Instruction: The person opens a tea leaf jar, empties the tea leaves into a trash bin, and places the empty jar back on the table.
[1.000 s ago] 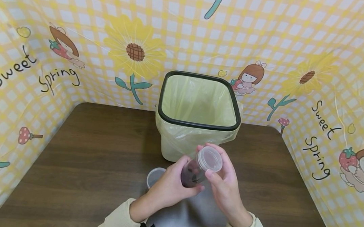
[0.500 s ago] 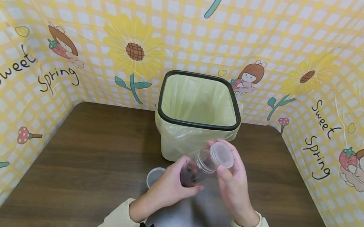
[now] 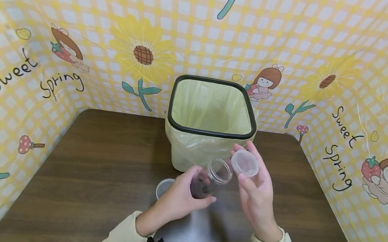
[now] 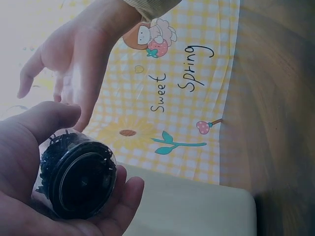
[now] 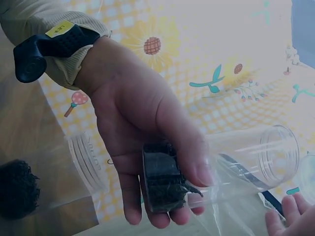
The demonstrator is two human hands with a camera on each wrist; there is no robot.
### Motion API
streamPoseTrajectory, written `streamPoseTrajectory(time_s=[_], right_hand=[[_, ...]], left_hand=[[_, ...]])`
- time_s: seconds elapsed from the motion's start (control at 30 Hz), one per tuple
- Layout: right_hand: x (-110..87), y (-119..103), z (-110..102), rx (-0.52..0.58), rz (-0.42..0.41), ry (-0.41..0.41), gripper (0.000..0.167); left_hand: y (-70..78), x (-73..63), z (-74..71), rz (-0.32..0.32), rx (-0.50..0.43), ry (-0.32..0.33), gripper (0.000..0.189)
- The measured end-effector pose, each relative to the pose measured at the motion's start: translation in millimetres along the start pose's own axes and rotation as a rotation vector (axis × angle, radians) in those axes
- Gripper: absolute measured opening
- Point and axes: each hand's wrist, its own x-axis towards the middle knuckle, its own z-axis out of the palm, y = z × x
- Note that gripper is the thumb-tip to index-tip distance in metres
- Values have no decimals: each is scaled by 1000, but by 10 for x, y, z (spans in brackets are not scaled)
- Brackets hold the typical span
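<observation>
In the head view my left hand [image 3: 179, 198] grips a clear plastic jar [image 3: 200, 186], tilted with its open threaded mouth toward the upper right. Black curly strands fill the jar's bottom, seen close in the left wrist view, where the jar base [image 4: 83, 182] faces the camera. My right hand [image 3: 259, 199] pinches a round translucent screw lid [image 3: 245, 163] just right of the mouth, apart from it. The right wrist view shows the left hand [image 5: 142, 108] wrapped round the jar's dark end, its clear part [image 5: 236, 162] pointing right.
A second clear jar [image 5: 49, 172] with black strands stands on the wooden table [image 3: 114, 157]; its round top [image 3: 163, 187] is partly hidden behind the left forearm. Beyond the hands stands a bin [image 3: 186, 156] with a black rim and pale yellow liner. Patterned cloth surrounds the table.
The lid has come off the jar's mouth and moved to the right with my right hand. My left hand stays nearly in place with the jar.
</observation>
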Motion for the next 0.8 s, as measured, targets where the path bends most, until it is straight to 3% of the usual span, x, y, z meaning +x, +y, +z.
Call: streamPoseTrajectory(time_s=[0.17, 0.43, 0.8], right_hand=[[-8, -33, 0, 1, 4, 41, 72], [-19, -41, -112, -12, -8, 77, 49], [-57, -84, -285, -56, 2, 67, 51]], left_hand=[[7, -5, -17, -1, 8, 10, 42], [44, -1, -45, 24, -19, 8, 44], [47, -49, -184, 32, 55, 35, 47]])
